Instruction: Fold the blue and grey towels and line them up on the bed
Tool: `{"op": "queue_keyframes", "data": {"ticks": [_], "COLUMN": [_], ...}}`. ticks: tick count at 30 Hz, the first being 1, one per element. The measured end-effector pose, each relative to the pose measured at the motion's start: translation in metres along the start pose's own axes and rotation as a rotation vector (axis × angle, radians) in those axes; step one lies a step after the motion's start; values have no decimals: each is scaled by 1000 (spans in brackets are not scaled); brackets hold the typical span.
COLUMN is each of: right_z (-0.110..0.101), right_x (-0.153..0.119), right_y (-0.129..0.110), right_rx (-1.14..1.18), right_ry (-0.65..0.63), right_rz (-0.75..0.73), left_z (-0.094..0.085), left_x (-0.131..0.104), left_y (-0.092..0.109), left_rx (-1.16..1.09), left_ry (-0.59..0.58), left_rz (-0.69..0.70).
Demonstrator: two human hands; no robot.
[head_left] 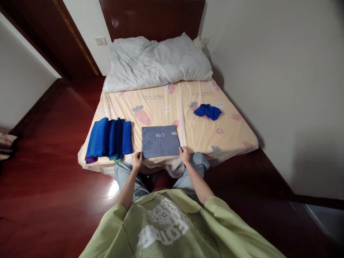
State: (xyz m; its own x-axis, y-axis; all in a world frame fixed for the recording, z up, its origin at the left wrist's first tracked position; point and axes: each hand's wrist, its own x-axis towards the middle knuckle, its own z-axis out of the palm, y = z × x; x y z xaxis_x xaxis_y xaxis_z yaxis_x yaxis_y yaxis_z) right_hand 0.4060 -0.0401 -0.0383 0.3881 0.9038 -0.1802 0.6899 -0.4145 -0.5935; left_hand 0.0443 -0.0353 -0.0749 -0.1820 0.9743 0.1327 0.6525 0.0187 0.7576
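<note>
A grey-blue towel (pixel 160 142) lies flat on the bed in front of me, with pale lettering and a small label near its far edge. My left hand (pixel 137 160) pinches its near left corner. At the near right corner, my right hand (pixel 185 154) has its fingers closed on the edge. To the left of the towel, folded blue towels (pixel 97 138) lie in a row, with purple and green edges showing below them. A crumpled blue cloth (pixel 208 111) rests farther off to the right.
The bed (pixel 233 132) has a pale yellow sheet with carrot prints. A white quilt (pixel 158 64) is bunched below the dark headboard (pixel 153 18). A white wall (pixel 282 89) stands to the right, and a reddish wooden floor (pixel 53 172) spreads to the left.
</note>
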Motion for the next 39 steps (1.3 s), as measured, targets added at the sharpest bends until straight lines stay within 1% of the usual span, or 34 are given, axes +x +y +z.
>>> {"op": "queue_keyframes", "data": {"ticks": [9, 18, 22, 25, 28, 30, 31, 32, 34, 35, 37, 39], "right_z": [-1, 4, 7, 10, 11, 9, 8, 7, 3, 1, -3, -6], "right_x": [-2, 5, 7, 5, 3, 3, 3, 4, 5, 6, 5, 1], "right_y": [0, 3, 5, 3, 4, 7, 9, 12, 19, 22, 29, 33], "right_rx": [19, 11, -7, -14, -32, -75, -107, -141, -203, -225, -248, -263], "right_ry": [15, 30, 44, 54, 89, 112, 107, 84, -4, -48, -104, -118], "right_rz": [-6, -22, -43, -80, -189, -322, -407, -495, -671, -742, -831, -866], "left_z": [-1, 1, 2, 2, -1, -4, -5, -6, -8, -8, -8, -8], "left_x": [1, 3, 6, 5, 0, -3, -5, -5, -6, -6, -6, -8], "left_y": [1, 3, 1, 2, 9, 14, 15, 16, 16, 14, 10, 7], "left_rx": [2, 5, 18, 47, 136, 214, 246, 266, 273, 266, 250, 241], "left_ry": [-11, 15, -21, -44, 22, 35, 4, -58, -210, -269, -330, -337], "left_rz": [0, -42, -71, -47, 23, 125, 197, 279, 428, 475, 515, 513]}}
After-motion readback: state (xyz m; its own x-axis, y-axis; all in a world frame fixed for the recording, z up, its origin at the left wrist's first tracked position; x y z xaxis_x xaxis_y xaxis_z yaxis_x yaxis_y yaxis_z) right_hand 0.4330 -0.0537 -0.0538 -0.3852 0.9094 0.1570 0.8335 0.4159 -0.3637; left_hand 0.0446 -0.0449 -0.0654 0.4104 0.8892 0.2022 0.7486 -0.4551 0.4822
